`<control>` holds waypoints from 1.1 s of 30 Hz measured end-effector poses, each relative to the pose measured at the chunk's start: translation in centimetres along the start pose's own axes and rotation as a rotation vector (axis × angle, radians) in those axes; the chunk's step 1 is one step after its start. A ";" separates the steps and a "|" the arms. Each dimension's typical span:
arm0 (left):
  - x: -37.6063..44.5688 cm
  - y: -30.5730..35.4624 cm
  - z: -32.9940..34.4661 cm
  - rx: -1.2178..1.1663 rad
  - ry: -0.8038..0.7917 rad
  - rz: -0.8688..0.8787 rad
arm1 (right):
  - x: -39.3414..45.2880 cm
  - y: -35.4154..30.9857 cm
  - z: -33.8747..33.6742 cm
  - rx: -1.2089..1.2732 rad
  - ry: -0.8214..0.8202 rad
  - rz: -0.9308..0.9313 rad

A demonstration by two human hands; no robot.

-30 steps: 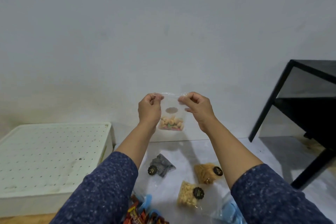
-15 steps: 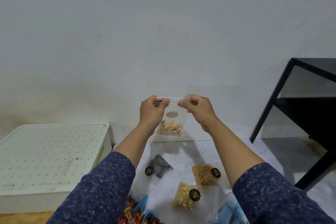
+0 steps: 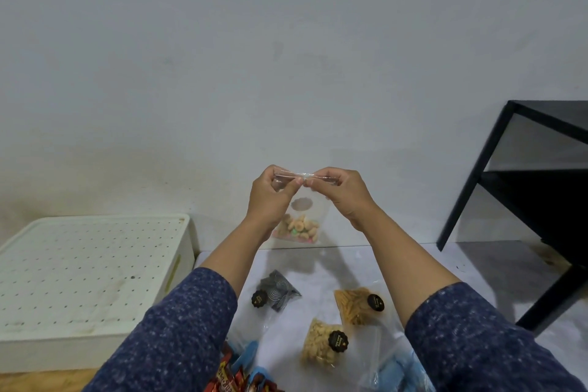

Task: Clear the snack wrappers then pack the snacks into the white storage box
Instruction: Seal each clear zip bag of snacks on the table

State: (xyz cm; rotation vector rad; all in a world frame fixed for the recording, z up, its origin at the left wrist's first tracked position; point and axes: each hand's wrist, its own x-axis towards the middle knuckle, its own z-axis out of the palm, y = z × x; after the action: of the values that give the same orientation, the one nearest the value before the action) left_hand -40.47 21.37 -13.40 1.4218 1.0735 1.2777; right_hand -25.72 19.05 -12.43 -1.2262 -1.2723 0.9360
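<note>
I hold a clear zip bag of small biscuits [image 3: 300,226] up in front of the wall. My left hand [image 3: 272,197] and my right hand [image 3: 342,192] both pinch its top strip, thumbs almost touching at the middle. The white storage box [image 3: 86,274] sits at the left with its perforated lid on. Below my arms on the pale floor sheet lie a dark patterned snack bag [image 3: 276,293], an orange snack bag [image 3: 358,304] and a bag of pale puffs [image 3: 323,344].
Red snack packets [image 3: 230,380] and blue wrappers [image 3: 248,356] lie at the bottom edge between my sleeves. A black metal shelf frame [image 3: 521,200] stands at the right. The wall is close behind.
My hands slid toward each other along the bag's top strip, from its two corners to its middle. The bag has lowered slightly.
</note>
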 end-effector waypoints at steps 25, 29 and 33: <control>-0.2 0.0 -0.5 0.416 0.071 0.381 | -0.5 0.0 0.7 -0.072 0.085 -0.073; -0.2 0.0 -0.6 0.455 0.076 0.370 | -0.7 -0.2 0.7 -0.092 0.067 -0.075; 0.0 -0.2 -0.8 0.503 0.081 0.356 | -0.8 -0.5 0.9 -0.119 0.031 -0.074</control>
State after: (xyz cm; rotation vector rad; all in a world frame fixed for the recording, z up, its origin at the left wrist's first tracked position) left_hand -41.27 21.44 -13.52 2.0237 1.2973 1.3786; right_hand -26.78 18.35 -12.15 -1.2720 -1.3548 0.7946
